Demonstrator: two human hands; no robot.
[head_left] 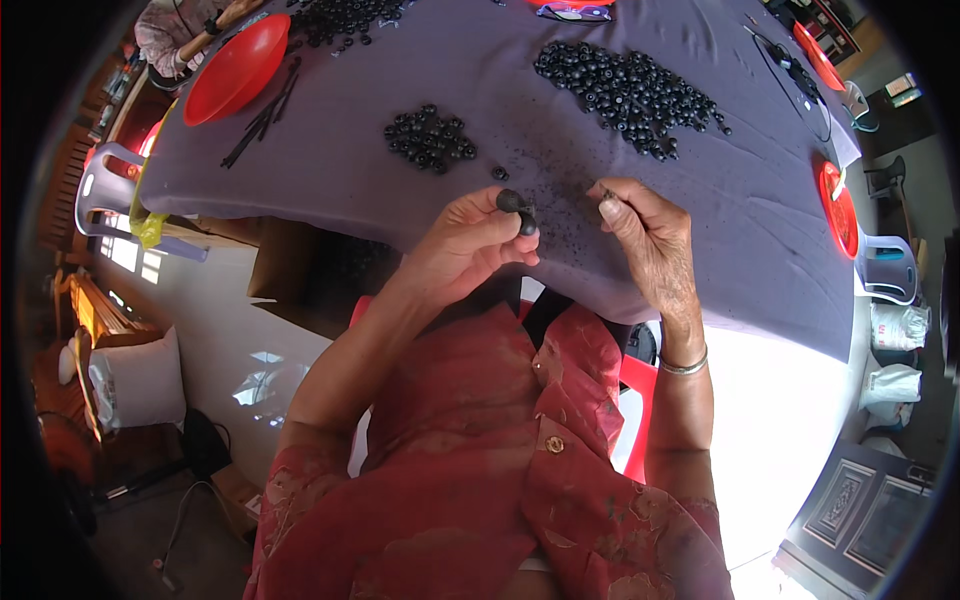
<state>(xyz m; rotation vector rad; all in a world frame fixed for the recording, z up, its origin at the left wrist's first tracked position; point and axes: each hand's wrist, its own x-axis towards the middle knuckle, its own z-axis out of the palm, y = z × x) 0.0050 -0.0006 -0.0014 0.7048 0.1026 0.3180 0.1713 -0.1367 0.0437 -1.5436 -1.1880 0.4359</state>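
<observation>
My left hand (478,240) is raised just over the near edge of the purple-grey tablecloth, thumb and index finger brought together. Dark, rounded black caps (509,200) cover those two fingertips; whatever sits between them is too small to make out. To its right, my right hand (650,235) has thumb and forefinger closed in a pinch, with a tiny dark bit at the tips that I cannot identify. Beyond my left hand lies a small pile of round black pieces with holes (430,138), and one loose piece (500,173) sits nearby. A larger pile of the same pieces (630,95) spreads farther right.
Dark crumbs are scattered on the tablecloth (740,230) between and beyond my hands. At the far left are a red bowl (238,70), thin black strips (265,115), another black pile (335,18) and a co-worker's arm (205,38). A red tray (838,210) is at the right edge.
</observation>
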